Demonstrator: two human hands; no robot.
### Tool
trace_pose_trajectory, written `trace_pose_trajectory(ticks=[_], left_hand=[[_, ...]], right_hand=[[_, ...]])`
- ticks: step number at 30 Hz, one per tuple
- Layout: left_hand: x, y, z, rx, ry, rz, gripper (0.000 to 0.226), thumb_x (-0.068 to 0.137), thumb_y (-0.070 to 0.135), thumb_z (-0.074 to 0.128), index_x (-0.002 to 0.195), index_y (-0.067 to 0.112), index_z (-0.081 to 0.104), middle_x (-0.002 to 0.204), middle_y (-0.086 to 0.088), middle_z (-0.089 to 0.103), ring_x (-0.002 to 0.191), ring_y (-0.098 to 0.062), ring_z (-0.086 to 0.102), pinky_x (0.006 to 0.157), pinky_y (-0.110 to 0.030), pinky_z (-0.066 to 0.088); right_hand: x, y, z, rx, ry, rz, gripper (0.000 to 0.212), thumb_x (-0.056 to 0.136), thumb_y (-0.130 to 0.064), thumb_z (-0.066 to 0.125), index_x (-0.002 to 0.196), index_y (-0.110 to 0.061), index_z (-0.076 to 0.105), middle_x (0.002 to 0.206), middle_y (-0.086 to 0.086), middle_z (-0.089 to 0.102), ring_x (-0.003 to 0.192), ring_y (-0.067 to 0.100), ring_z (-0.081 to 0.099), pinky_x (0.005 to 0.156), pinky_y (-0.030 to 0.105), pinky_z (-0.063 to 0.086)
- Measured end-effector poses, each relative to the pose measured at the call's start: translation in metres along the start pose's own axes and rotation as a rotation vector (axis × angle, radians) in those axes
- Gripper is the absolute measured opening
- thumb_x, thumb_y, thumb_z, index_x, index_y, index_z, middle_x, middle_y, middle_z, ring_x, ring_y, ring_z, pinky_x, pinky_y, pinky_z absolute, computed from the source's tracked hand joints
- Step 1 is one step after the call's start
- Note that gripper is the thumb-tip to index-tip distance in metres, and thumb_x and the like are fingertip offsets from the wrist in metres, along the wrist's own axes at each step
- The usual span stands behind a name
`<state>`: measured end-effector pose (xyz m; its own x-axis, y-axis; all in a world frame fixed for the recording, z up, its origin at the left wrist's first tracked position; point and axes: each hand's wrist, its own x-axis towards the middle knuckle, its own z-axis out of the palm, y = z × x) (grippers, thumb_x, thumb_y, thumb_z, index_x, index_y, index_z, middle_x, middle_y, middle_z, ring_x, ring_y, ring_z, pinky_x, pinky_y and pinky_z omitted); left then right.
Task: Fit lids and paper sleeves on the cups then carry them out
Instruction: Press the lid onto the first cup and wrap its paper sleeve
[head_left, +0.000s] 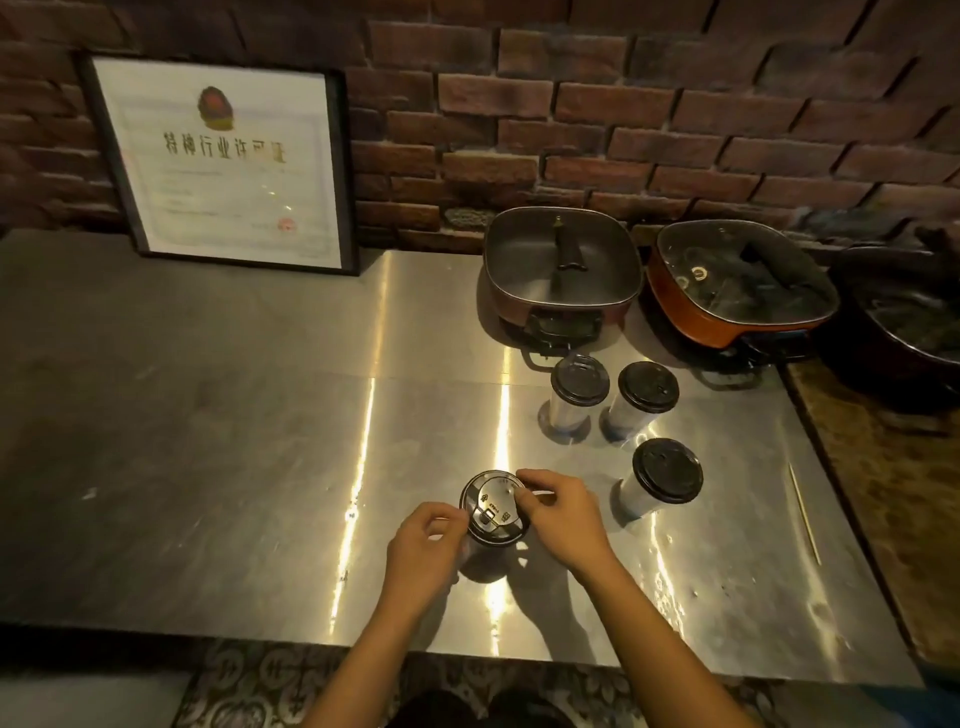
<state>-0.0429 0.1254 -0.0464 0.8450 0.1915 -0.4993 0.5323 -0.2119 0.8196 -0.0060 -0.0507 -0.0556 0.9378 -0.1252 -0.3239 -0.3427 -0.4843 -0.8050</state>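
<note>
A clear cup (485, 553) stands near the front of the steel counter (234, 467), with a black lid (493, 512) on top. My left hand (423, 543) grips the lid's left rim and the cup's side. My right hand (563, 514) presses its fingers on the lid's right rim. Three more clear cups with black lids stand upright to the right: one (579, 387), a second (647, 389), and a nearer third (665, 475). No paper sleeves are in view.
Two square electric pots (563, 270) (743, 291) sit at the back right, and a dark round pot (909, 332) at the far right. A framed certificate (223, 166) leans on the brick wall. A thin stick (804, 512) lies at the counter's right edge.
</note>
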Motion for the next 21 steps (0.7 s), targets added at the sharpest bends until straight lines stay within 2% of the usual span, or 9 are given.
trace_pose_trajectory(ticks=[2,5,8,12,14,16,19,21], left_hand=[[-0.001,-0.008,-0.004,0.026,-0.023,-0.024,0.014,0.095,0.037,0.067,0.095,0.023,0.069,0.093,0.001,0.075,0.082,-0.027,0.075,0.075,-0.047,0.063],[0.001,-0.019,-0.008,0.043,-0.073,-0.05,0.021,0.095,0.04,0.067,0.096,0.019,0.066,0.083,-0.01,0.075,0.075,-0.028,0.072,0.074,-0.046,0.062],[0.008,-0.026,-0.01,0.029,-0.102,-0.056,0.026,0.094,0.045,0.066,0.099,0.02,0.065,0.086,-0.014,0.076,0.073,-0.024,0.069,0.078,-0.049,0.062],[0.026,-0.031,-0.011,0.021,-0.018,-0.094,0.042,0.09,0.07,0.053,0.104,0.03,0.058,0.1,-0.003,0.073,0.089,-0.026,0.073,0.086,-0.049,0.062],[0.034,-0.026,-0.007,0.007,0.037,-0.091,0.05,0.092,0.072,0.045,0.115,0.029,0.056,0.114,0.001,0.069,0.104,-0.027,0.068,0.096,-0.049,0.057],[0.041,-0.014,0.003,0.0,0.059,-0.08,0.052,0.096,0.068,0.042,0.126,0.026,0.053,0.123,0.0,0.064,0.115,-0.026,0.062,0.1,-0.044,0.052],[0.055,0.004,0.021,-0.007,0.056,-0.072,0.052,0.098,0.067,0.04,0.127,0.025,0.052,0.117,0.002,0.061,0.107,-0.02,0.058,0.088,-0.035,0.047],[0.065,0.01,0.034,0.024,0.04,-0.088,0.053,0.097,0.069,0.037,0.125,0.026,0.052,0.108,0.003,0.06,0.101,-0.02,0.059,0.089,-0.036,0.049]], right_hand=[[-0.004,0.002,0.008,0.04,0.003,0.031,0.031,0.095,-0.018,0.069,0.125,-0.016,0.074,0.122,0.001,0.075,0.105,0.016,0.071,0.097,0.032,0.056],[-0.005,0.005,0.017,0.076,0.008,0.047,0.03,0.094,-0.018,0.071,0.124,-0.017,0.075,0.121,0.001,0.075,0.104,0.014,0.071,0.097,0.033,0.058],[-0.005,0.006,0.021,0.078,0.02,0.045,0.032,0.096,-0.021,0.069,0.127,-0.016,0.073,0.123,-0.001,0.073,0.106,0.012,0.068,0.095,0.024,0.054],[-0.005,0.007,0.024,0.128,0.069,0.067,0.036,0.097,-0.03,0.067,0.131,-0.017,0.07,0.125,-0.001,0.072,0.114,0.014,0.066,0.103,0.031,0.052],[-0.003,0.003,0.03,0.155,0.096,0.1,0.034,0.1,-0.032,0.063,0.129,-0.017,0.07,0.125,0.0,0.072,0.114,0.016,0.065,0.102,0.031,0.051],[-0.001,-0.001,0.038,0.195,0.131,0.145,0.03,0.102,-0.035,0.058,0.12,-0.016,0.074,0.118,0.001,0.074,0.11,0.018,0.066,0.099,0.032,0.052],[0.008,-0.011,0.05,0.24,0.153,0.252,0.044,0.105,-0.043,0.046,0.097,-0.01,0.074,0.095,0.006,0.074,0.093,0.024,0.068,0.084,0.037,0.052],[0.013,-0.018,0.057,0.284,0.128,0.348,0.051,0.108,-0.043,0.038,0.093,-0.008,0.072,0.088,0.006,0.072,0.082,0.02,0.066,0.069,0.03,0.049]])
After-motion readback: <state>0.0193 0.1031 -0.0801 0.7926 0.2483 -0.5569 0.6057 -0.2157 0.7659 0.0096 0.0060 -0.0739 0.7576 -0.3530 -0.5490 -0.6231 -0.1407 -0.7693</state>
